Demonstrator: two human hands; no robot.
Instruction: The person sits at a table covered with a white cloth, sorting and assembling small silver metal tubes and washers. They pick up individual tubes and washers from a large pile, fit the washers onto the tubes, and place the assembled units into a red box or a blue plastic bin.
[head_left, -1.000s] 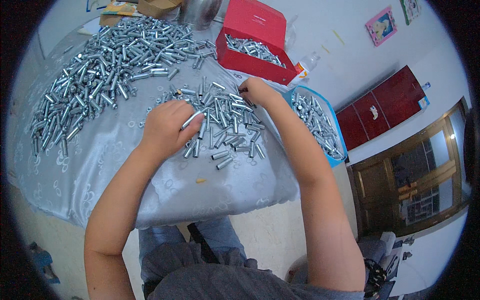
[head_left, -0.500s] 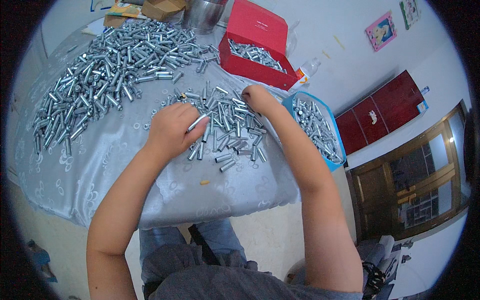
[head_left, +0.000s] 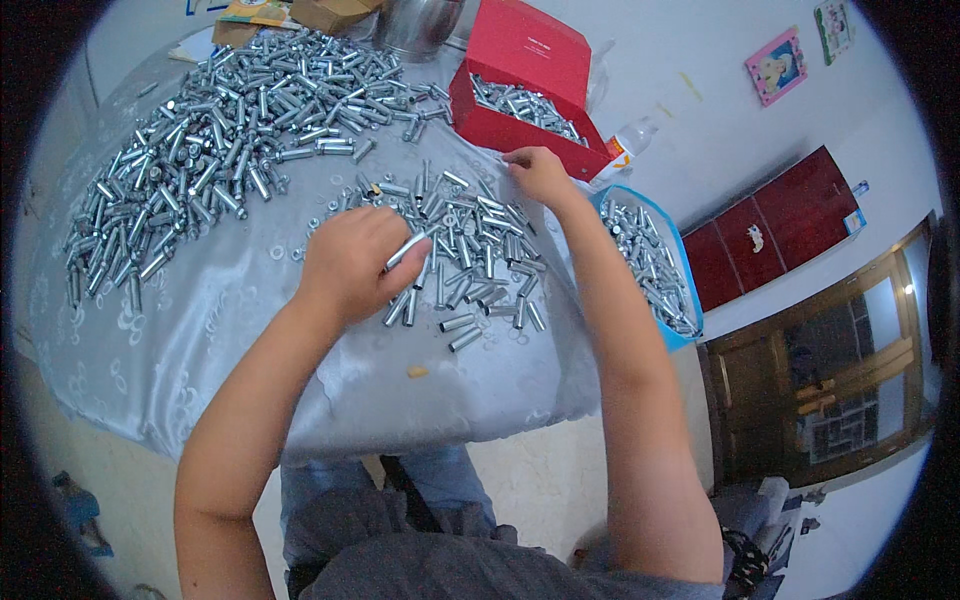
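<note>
My left hand point(head_left: 352, 262) is closed around a silver metal tube point(head_left: 405, 250) that sticks out between thumb and fingers. It hovers at the left edge of a small pile of metal tubes point(head_left: 470, 255) on the grey tablecloth point(head_left: 200, 340). My right hand point(head_left: 540, 175) rests at the far right end of that pile, fingers pinched over small parts; whether it holds one I cannot tell. A big heap of the same tubes point(head_left: 220, 130) lies farther left.
A red box point(head_left: 520, 85) holding tubes stands behind the pile. A blue tray point(head_left: 650, 260) with more tubes sits off the table's right edge. A metal pot point(head_left: 415, 25) and cardboard point(head_left: 320, 12) are at the back. Red cabinets point(head_left: 770, 235) line the wall.
My left hand has drawn slightly back toward me with the tube. My right hand has shifted a little farther away, to the pile's far end.
</note>
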